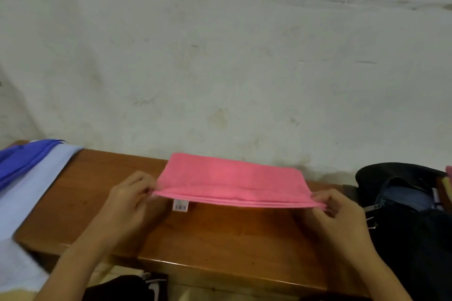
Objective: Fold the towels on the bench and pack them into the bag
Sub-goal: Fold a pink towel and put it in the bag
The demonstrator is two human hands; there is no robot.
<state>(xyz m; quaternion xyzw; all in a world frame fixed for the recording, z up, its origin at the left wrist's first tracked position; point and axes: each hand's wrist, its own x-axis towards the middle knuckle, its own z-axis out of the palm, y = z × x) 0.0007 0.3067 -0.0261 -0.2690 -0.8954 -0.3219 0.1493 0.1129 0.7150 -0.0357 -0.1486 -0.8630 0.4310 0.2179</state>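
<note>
Nearest the camera, two bare forearms reached out over the front edge of the brown wooden bench (pixel 220 239). The left hand (pixel 127 200) was closed in a pinch on the left near corner of the folded pink terry towel (pixel 230 179), and the right hand (pixel 340 212) pinched the right near corner in the same way, fingers curled, both corners lifted slightly off the wood. The towel's long axis ran left to right, between the hands and squarely ahead, neither hand nearer. Its stacked edges faced the person, so the next fold would probably bring one end across to the other. A small white tag (pixel 180 205) hung under the near edge towards the left; its print was too blurred to read. Further right stood the open black fabric bag (pixel 403 203), just beside the right hand. At the far left lay pale blue and purple cloths (pixel 31 173). Behind the bench rose a stained white wall (pixel 220 56).
</note>
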